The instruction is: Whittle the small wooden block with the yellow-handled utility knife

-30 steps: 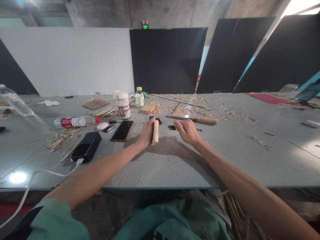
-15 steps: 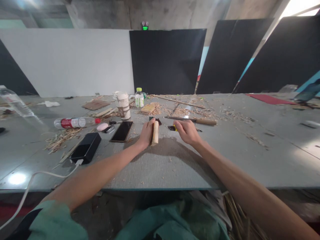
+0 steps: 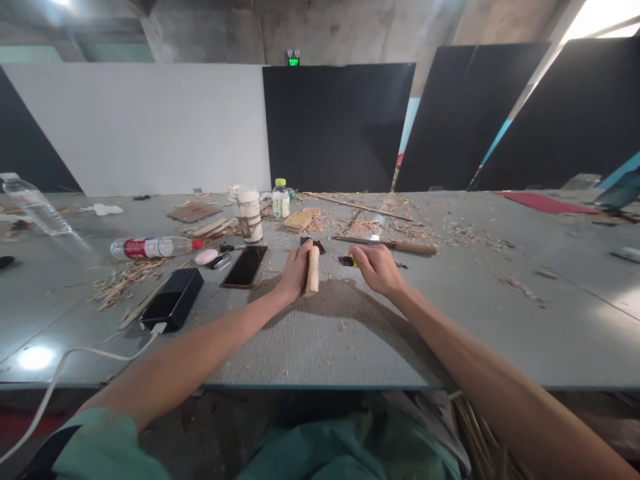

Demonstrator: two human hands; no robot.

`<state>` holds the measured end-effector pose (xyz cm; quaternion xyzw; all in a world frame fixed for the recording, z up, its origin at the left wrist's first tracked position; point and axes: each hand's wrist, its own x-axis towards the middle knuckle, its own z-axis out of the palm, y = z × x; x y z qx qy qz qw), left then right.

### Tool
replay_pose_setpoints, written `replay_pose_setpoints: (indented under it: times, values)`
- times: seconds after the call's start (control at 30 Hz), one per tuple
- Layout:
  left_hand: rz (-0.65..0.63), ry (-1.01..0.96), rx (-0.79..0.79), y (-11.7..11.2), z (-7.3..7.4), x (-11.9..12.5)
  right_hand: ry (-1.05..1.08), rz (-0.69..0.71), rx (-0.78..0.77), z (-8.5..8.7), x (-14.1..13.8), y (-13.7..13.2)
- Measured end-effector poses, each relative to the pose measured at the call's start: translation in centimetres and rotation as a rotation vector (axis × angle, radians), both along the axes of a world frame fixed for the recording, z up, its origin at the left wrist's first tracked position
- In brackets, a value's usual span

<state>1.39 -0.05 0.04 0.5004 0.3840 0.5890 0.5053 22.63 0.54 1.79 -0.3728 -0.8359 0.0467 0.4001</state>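
Observation:
My left hand point(image 3: 295, 272) is closed round a pale wooden piece point(image 3: 313, 270), which stands on edge over the grey table. In my right hand point(image 3: 376, 267) is a utility knife point(image 3: 347, 261), yellow and black, its tip pointing left toward the wood with a gap between them. The fingers of the right hand wrap its handle, so most of it is hidden. Just beyond the hands lies a long tool with a wooden handle point(image 3: 415, 248), blade to the left. A small dark piece point(image 3: 318, 247) rests behind the wooden piece.
Left of my hands are a phone point(image 3: 245, 267), a black power bank point(image 3: 173, 299) with a white cable, and a bottle point(image 3: 155, 247) on its side. Farther back stand a paper cup point(image 3: 248, 215) and a green-capped bottle point(image 3: 281, 199). Wood shavings point(image 3: 315, 221) litter the table point(image 3: 320, 353).
The whole view has shifted slightly downward and to the right in the picture. Both hands keep their hold, and nothing on the table has visibly moved.

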Motion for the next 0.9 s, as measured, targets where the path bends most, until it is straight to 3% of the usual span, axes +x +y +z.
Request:
replay_pose_setpoints:
  times: [0.17, 0.43, 0.9]
  values:
    - [0.011, -0.009, -0.009, 0.37, -0.53, -0.09, 0.006, 0.006, -0.007, 0.02, 0.07, -0.02]
    - [0.059, 0.035, -0.037, -0.09, 0.02, -0.09, 0.004, 0.007, -0.018, -0.30, 0.24, 0.13]
    - [0.034, 0.103, 0.060, 0.30, -0.31, -0.23, 0.000, 0.014, -0.001, -0.36, 0.18, 0.21]
